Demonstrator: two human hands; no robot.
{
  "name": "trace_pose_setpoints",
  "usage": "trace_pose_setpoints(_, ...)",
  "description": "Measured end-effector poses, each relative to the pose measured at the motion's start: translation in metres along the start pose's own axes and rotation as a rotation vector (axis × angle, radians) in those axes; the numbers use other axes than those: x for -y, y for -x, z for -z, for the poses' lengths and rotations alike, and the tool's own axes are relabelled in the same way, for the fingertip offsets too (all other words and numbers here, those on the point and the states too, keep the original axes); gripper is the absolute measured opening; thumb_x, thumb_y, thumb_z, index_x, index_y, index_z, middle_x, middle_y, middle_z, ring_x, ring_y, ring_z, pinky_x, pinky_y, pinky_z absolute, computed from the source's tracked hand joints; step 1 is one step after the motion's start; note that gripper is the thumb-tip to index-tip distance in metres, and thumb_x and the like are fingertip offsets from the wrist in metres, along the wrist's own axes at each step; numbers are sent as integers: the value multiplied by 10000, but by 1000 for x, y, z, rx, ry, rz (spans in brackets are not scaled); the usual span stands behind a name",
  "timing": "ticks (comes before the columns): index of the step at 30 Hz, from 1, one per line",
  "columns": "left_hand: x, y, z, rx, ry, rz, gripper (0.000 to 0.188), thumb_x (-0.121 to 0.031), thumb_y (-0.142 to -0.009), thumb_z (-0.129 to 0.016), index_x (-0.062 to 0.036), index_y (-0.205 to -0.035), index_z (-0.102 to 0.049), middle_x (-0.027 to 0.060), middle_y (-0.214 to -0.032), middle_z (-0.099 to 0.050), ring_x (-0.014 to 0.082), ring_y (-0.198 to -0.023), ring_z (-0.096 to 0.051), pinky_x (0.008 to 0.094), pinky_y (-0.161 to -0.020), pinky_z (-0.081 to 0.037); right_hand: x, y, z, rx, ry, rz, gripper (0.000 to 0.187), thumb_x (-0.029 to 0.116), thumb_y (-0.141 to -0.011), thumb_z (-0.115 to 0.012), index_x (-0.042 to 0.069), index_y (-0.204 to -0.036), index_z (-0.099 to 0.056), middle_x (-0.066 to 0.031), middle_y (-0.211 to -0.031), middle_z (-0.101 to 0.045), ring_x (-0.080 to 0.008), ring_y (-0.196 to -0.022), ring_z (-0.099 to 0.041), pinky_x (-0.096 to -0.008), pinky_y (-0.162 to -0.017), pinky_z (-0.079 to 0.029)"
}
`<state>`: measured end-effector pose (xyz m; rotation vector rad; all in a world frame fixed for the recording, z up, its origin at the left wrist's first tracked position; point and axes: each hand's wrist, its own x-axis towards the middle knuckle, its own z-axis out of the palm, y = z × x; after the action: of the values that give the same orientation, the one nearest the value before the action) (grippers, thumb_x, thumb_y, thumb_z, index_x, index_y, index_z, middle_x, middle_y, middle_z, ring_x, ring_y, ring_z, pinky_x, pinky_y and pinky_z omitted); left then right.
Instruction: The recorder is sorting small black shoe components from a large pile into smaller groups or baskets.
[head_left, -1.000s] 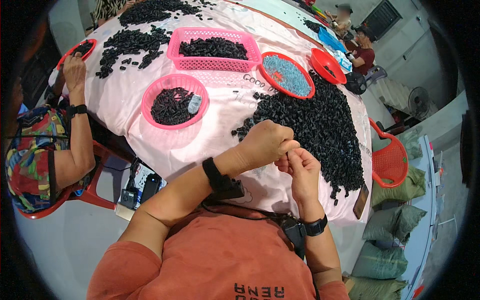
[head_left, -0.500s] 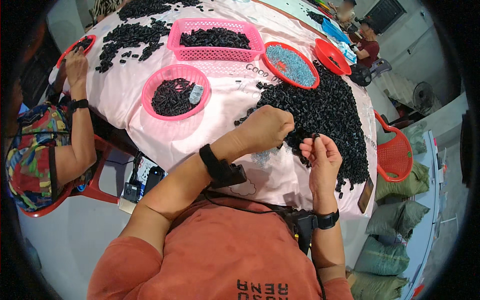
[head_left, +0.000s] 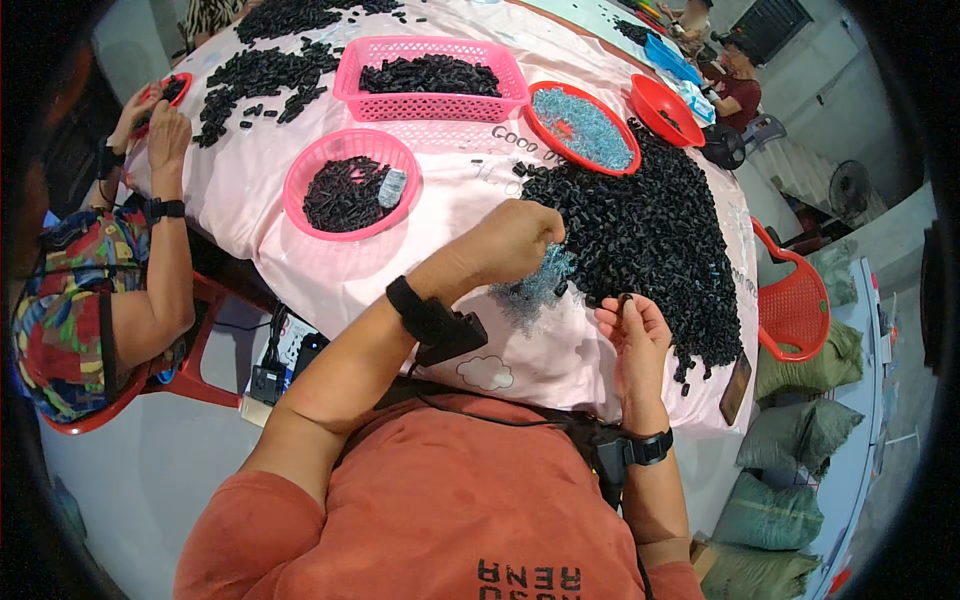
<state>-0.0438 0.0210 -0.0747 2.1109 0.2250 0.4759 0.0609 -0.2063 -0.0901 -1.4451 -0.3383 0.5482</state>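
Observation:
My left hand is closed, its fingertips pinched together over a small heap of fine bluish-grey pieces on the cloth; whatever they grip is hidden. Beside it, my right hand pinches a small black plastic piece between thumb and fingers. Just beyond both hands spreads a large pile of small black plastic pieces. A red bowl at the far edge of that pile holds more of the bluish-grey pieces.
A round pink basket and a rectangular pink basket hold black parts. Another red bowl stands at the back right. A phone lies at the table's right edge. On the left sits a co-worker, hands raised near a red dish.
My left hand has drawn left, away from my right hand, uncovering more of the bluish-grey heap. My right hand has dropped slightly nearer. The co-worker's second hand has risen into view.

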Motion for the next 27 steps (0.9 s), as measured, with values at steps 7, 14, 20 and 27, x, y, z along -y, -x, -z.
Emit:
trace_pose_setpoints(7, 11, 0, 3, -10, -32, -40, 139, -95, -855, -576, -11, -906, -674, 156, -742, -655, 244, -689, -634, 367, -655, -488, -15, -2, 9, -54, 2, -18, 134, 164, -1008, -535, 47, -1042, -589, -83, -954, -688, -148, -789, -682, -245, -681, -555)
trace_pose_setpoints(14, 8, -3, 3, 185, -158, -31, 134, -96, -846, -579, -4, -877, -672, 160, -756, -663, 272, -700, -635, 366, -691, -495, -18, -2, 6, -72, -41, -13, 138, 142, -999, -548, 37, -1070, -602, -83, -953, -689, -139, -786, -676, -236, -667, -551)
trace_pose_setpoints(20, 12, -2, 0, 127, -104, -91, 159, -94, -846, -575, -7, -914, -690, 177, -818, -680, 286, -775, -666, 370, -729, -507, -28, -5, 12, -56, -77, 51, 136, 147, -1002, -544, 38, -1065, -596, -86, -961, -687, -137, -769, -677, -222, -648, -542)
trace_pose_setpoints(27, 11, -1, 5, 116, -113, -68, 204, -60, -832, -557, -5, -972, -694, 177, -812, -685, 287, -792, -670, 369, -736, -510, -19, -8, 22, -224, -43, 109, 160, 194, -1035, -462, 53, -1083, -519, -130, -1042, -680, -163, -746, -688, -222, -583, -526)
